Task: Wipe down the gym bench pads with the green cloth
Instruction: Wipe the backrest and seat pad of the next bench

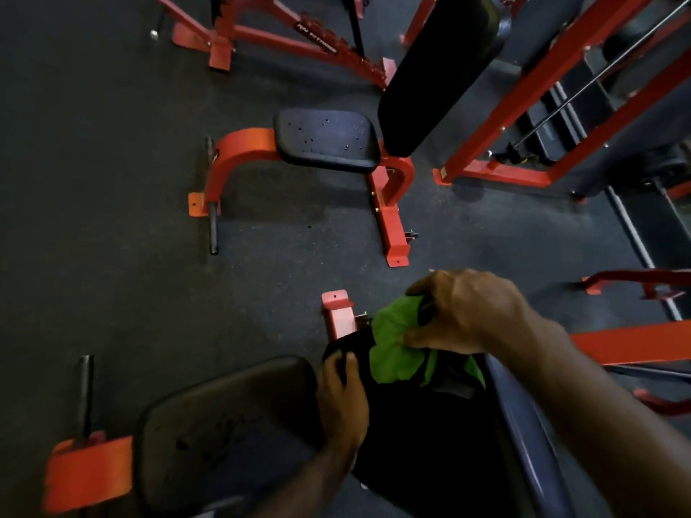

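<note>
The green cloth [396,345] lies bunched on top of the near bench's black back pad [418,428]. My right hand [463,312] presses down on it, fingers closed on the cloth. On the pad's left top edge rests my left hand [342,394], gripping the pad. The near bench's black seat pad [224,431] sits at the lower left. Further away stands a second bench with a dark seat pad [325,140] and a long black back pad [437,69].
Red steel frames surround me: the far bench's legs [392,226], a rack [261,35] at the top, a cable machine [542,106] at the right, and red bars [635,342] at the right edge. Dark rubber floor [112,143] lies between the benches.
</note>
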Demonstrator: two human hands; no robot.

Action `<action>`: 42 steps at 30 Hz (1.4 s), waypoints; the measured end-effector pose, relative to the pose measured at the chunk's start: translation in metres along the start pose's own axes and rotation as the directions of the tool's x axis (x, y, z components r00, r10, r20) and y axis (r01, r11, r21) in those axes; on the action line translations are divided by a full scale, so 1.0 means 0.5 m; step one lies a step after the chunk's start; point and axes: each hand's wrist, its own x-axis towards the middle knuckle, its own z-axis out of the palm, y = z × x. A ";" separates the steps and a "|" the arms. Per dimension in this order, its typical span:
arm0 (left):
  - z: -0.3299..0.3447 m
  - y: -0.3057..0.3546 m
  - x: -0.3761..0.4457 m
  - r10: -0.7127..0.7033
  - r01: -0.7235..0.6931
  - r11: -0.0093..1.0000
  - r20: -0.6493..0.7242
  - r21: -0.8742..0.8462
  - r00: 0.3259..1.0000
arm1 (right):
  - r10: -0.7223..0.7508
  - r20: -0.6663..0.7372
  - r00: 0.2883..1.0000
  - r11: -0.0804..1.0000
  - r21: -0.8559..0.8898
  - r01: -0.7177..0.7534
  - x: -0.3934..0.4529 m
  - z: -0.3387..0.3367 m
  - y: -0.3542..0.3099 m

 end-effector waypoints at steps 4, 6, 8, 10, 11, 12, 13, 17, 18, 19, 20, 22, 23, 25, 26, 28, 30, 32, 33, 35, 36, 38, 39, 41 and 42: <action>0.035 -0.083 -0.068 -0.148 0.150 0.989 0.080 -0.015 0.986 | 0.020 0.004 1.000 0.978 -0.207 -0.018 -0.018 0.002 -0.040; 0.053 -0.085 -0.082 -0.120 0.122 0.992 0.071 -0.028 0.990 | -0.018 0.054 0.998 0.955 -0.295 0.033 0.004 0.011 -0.078; 0.061 -0.086 -0.076 -0.159 0.163 0.985 0.063 -0.049 0.985 | -0.071 0.119 0.990 0.935 -0.338 0.107 0.044 0.035 -0.116; 0.068 -0.078 -0.073 -0.168 0.170 0.985 0.063 -0.032 0.984 | -0.093 0.190 0.977 0.929 -0.337 0.153 0.066 0.045 -0.137; 0.074 -0.074 -0.075 -0.147 0.148 0.989 0.055 -0.008 0.988 | -0.101 0.222 0.970 0.925 -0.338 0.173 0.073 0.040 -0.138; 0.078 -0.065 -0.075 -0.137 0.138 0.991 0.050 0.000 0.989 | -0.110 0.251 0.962 0.920 -0.341 0.194 0.078 0.034 -0.130; 0.085 -0.066 -0.074 -0.145 0.146 0.989 0.051 -0.010 0.988 | -0.123 0.267 0.956 0.916 -0.341 0.213 0.082 0.027 -0.120; 0.111 -0.074 -0.085 -0.130 0.128 0.985 -0.006 -0.117 0.992 | -0.125 0.210 0.970 0.871 -0.444 0.209 0.078 0.040 -0.098; 0.109 -0.079 -0.091 -0.099 0.094 0.988 -0.034 -0.122 0.995 | -0.120 0.175 0.977 0.841 -0.505 0.194 0.069 0.057 -0.110; 0.109 -0.089 -0.095 -0.049 0.043 0.994 -0.058 -0.097 0.997 | -0.137 0.162 0.977 0.795 -0.570 0.206 0.065 0.078 -0.127; 0.109 -0.095 -0.097 -0.034 0.027 0.993 -0.068 -0.113 0.997 | -0.169 0.160 0.973 0.762 -0.605 0.232 0.066 0.097 -0.143; 0.111 -0.095 -0.100 -0.111 0.091 0.964 -0.068 -0.251 0.991 | -0.227 0.202 0.953 0.757 -0.579 0.303 0.074 0.109 -0.162; 0.117 -0.100 -0.096 -0.114 0.086 0.944 -0.071 -0.319 0.991 | -0.247 0.231 0.941 0.774 -0.538 0.335 0.085 0.103 -0.161; 0.124 -0.105 -0.101 -0.092 0.054 0.927 -0.085 -0.372 0.992 | -0.286 0.271 0.919 0.785 -0.483 0.387 0.093 0.091 -0.146; 0.121 -0.112 -0.098 -0.087 0.053 0.930 -0.077 -0.365 0.993 | -0.310 0.264 0.913 0.778 -0.482 0.403 0.101 0.087 -0.141; 0.118 -0.122 -0.103 -0.074 0.042 0.914 -0.065 -0.404 0.995 | -0.305 0.252 0.918 0.744 -0.538 0.395 0.100 0.099 -0.134; 0.118 -0.133 -0.106 -0.045 0.007 0.912 -0.083 -0.410 0.996 | -0.247 0.251 0.936 0.692 -0.630 0.352 0.101 0.118 -0.153; 0.118 -0.137 -0.109 -0.071 0.026 0.914 -0.097 -0.406 0.993 | -0.218 0.273 0.937 0.631 -0.693 0.349 0.119 0.154 -0.186; 0.119 -0.138 -0.111 -0.073 0.031 0.919 -0.091 -0.392 0.993 | -0.221 0.279 0.934 0.609 -0.709 0.356 0.137 0.175 -0.198; 0.119 -0.148 -0.110 -0.079 0.043 0.924 -0.082 -0.381 0.994 | -0.242 0.297 0.924 0.600 -0.702 0.383 0.170 0.215 -0.219; 0.118 -0.151 -0.102 -0.078 0.039 0.921 -0.086 -0.387 0.993 | -0.251 0.307 0.918 0.605 -0.690 0.397 0.193 0.230 -0.234; 0.129 -0.163 -0.097 -0.065 0.026 0.919 -0.085 -0.392 0.994 | -0.246 0.343 0.907 0.656 -0.630 0.416 0.237 0.253 -0.241; 0.136 -0.181 -0.091 -0.054 0.011 0.918 -0.096 -0.396 0.994 | -0.251 0.370 0.895 0.667 -0.604 0.436 0.265 0.271 -0.253; 0.145 -0.194 -0.078 -0.001 -0.031 0.934 -0.092 -0.355 0.996 | -0.243 0.393 0.887 0.674 -0.589 0.446 0.292 0.287 -0.256; 0.144 -0.214 -0.066 0.004 -0.039 0.940 -0.104 -0.339 0.995 | -0.256 0.383 0.887 0.669 -0.592 0.449 0.306 0.311 -0.266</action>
